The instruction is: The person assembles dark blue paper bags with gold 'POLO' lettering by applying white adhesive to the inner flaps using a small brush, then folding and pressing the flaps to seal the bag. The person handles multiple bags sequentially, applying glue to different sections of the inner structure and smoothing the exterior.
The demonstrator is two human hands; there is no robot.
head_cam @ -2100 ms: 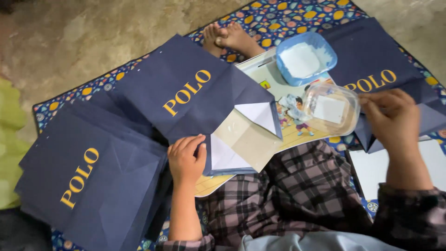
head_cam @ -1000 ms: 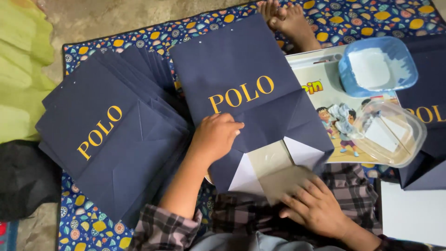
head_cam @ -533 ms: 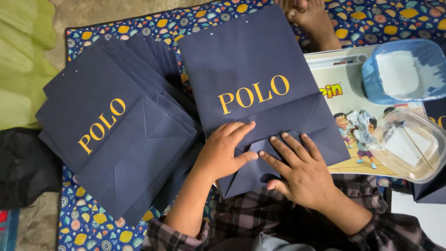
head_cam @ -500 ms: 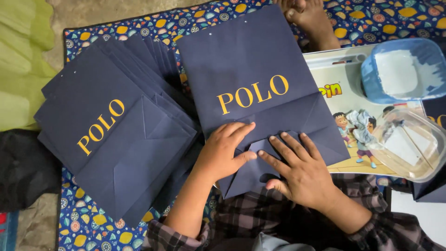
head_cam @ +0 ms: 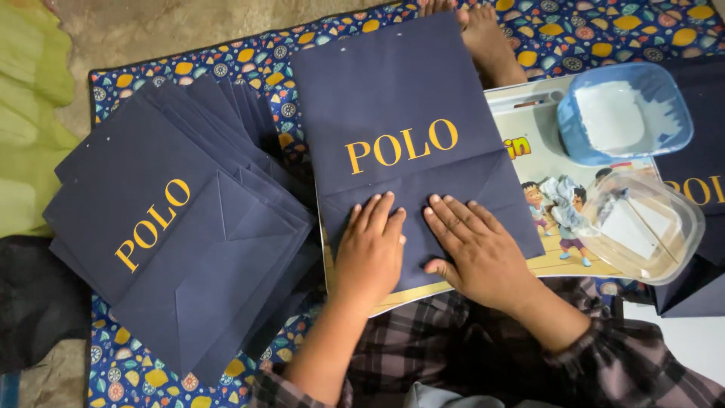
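Flat fingers (head_cam: 377, 215) on navy bag (head_cam: 400, 98)

Left of our left hand (head_cam: 370, 253) a fanned stack of dark blue folded bags (head_cam: 181, 234) lay on a patterned mat (head_cam: 604, 23). Right of our right hand (head_cam: 472, 253) we had a clear plastic container (head_cam: 680, 242), and beyond it a blue tub (head_cam: 574, 136), white inside, both on a picture board (head_cam: 532, 162)

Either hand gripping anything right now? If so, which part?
Nothing gripped. Left hand and right hand lie flat, palms down, on the folded bottom end of the navy paper bag, pressing rather than holding.
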